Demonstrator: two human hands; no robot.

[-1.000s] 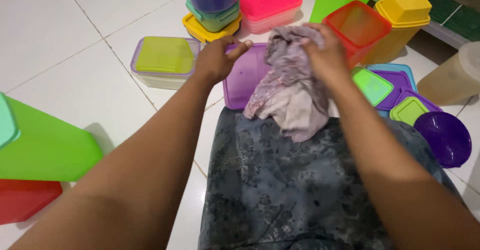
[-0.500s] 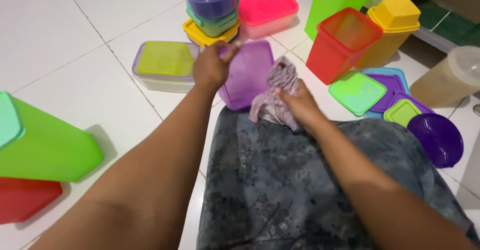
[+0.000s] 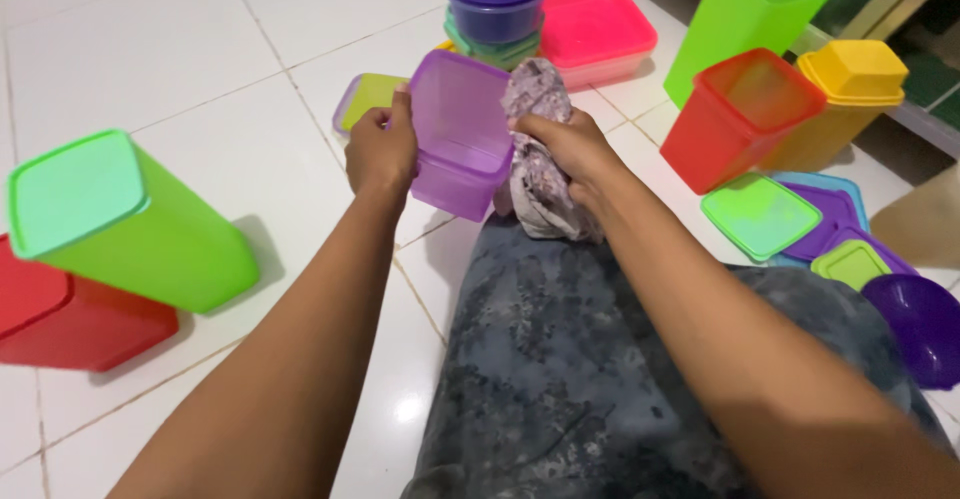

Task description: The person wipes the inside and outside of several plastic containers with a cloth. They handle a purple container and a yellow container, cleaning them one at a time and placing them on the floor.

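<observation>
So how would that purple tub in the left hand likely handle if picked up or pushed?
The purple tub looks like thin translucent plastic and is open and empty, so probably light. The left hand holds it tilted by one wall, which suggests it is stiff. Its smooth walls may be slippery, and it would likely slide on the floor tiles.

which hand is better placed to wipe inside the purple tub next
Right, probably. The right hand already grips the cloth beside the purple tub, whose open mouth faces the camera. The left hand is taken up clasping the tub's left edge, steadying it.
</observation>
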